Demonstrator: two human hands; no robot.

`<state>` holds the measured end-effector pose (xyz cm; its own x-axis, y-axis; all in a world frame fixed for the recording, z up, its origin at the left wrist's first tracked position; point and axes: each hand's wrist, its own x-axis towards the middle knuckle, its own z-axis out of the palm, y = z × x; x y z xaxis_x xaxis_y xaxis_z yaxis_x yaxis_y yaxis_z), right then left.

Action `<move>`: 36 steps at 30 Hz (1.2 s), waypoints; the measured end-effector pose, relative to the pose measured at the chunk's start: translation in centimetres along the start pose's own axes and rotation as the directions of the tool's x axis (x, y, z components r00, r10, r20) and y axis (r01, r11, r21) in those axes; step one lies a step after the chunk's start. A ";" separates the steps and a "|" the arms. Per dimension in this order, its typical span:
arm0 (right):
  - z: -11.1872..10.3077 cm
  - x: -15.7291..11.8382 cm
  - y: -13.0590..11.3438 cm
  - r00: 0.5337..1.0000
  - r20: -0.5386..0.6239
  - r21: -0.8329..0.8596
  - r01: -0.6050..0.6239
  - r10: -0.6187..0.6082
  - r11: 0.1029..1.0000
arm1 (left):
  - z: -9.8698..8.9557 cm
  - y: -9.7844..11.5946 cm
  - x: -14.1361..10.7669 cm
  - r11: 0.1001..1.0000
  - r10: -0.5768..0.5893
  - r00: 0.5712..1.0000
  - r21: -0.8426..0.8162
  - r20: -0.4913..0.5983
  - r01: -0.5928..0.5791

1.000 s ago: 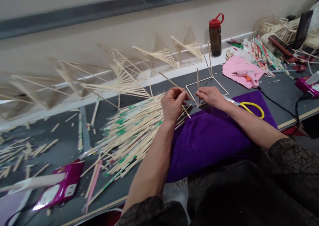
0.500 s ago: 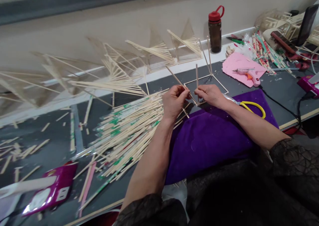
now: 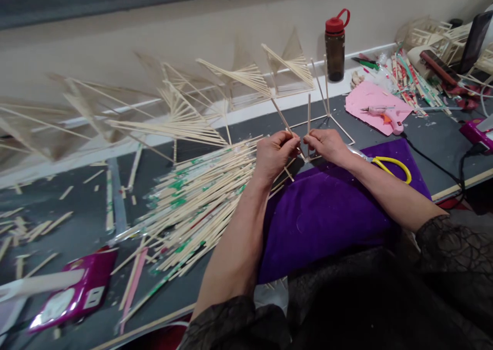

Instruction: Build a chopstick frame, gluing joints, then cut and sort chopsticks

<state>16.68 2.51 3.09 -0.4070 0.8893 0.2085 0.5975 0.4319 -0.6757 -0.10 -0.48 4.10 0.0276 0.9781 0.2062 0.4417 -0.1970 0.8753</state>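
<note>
My left hand (image 3: 278, 152) pinches a thin wooden stick (image 3: 282, 114) that leans up and to the left, its lower end near a corner of a stick frame. Right beside it, the fingertips of my right hand (image 3: 325, 143) close on an upright wooden stick (image 3: 308, 111) at the same corner. The square stick frame (image 3: 342, 129) lies on the dark table, partly hidden by my hands, with two more sticks rising from its far corner. Under my right forearm is a folded purple cloth (image 3: 323, 214), and yellow-handled scissors (image 3: 393, 166) lie on it.
A heap of wooden sticks (image 3: 204, 201) spreads left of my hands. Finished stick models (image 3: 239, 75) stand along the wall. A red-lidded bottle (image 3: 335, 52) is behind. A pink glue gun (image 3: 389, 116) rests on pink paper at right. A magenta device (image 3: 77, 288) sits front left.
The stick in my left hand has swung more upright, its top moving right. My left hand has come slightly closer to my right, which still holds the upright stick.
</note>
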 end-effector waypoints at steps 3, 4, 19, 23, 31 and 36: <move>-0.1 -0.1 -0.1 1.000 -0.002 -0.001 0.007 -0.007 1.000 | 0.0 0.1 0.1 1.000 0.019 1.000 0.010 0.017 -0.019; -0.1 -0.1 -0.2 1.000 -0.004 -0.005 0.007 -0.007 1.000 | 0.1 0.1 0.1 1.000 0.026 0.999 0.012 0.022 -0.026; 0.2 -1.1 0.4 0.993 0.103 -0.273 0.081 -0.055 0.958 | 0.8 -2.0 -0.3 0.992 0.031 0.999 -0.119 -0.030 -0.034; 0.1 -1.0 0.4 0.990 0.134 -0.349 0.082 -0.037 0.933 | 1.0 -1.9 0.0 0.988 0.006 1.000 -0.155 -0.019 -0.009; 0.2 -0.6 0.8 0.987 0.152 -0.390 0.113 -0.057 0.914 | 0.9 -0.6 0.2 0.970 -0.045 0.998 -0.239 0.037 0.052; 0.4 -0.5 1.1 0.987 0.142 -0.385 0.128 -0.078 0.914 | 1.3 -0.7 0.9 0.968 0.018 0.998 -0.250 0.061 -0.003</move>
<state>17.23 2.49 1.93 -0.5469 0.8222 0.1580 0.7600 0.5667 -0.3181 0.74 0.59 3.13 0.0901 0.9766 0.1952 0.2037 -0.2100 0.9562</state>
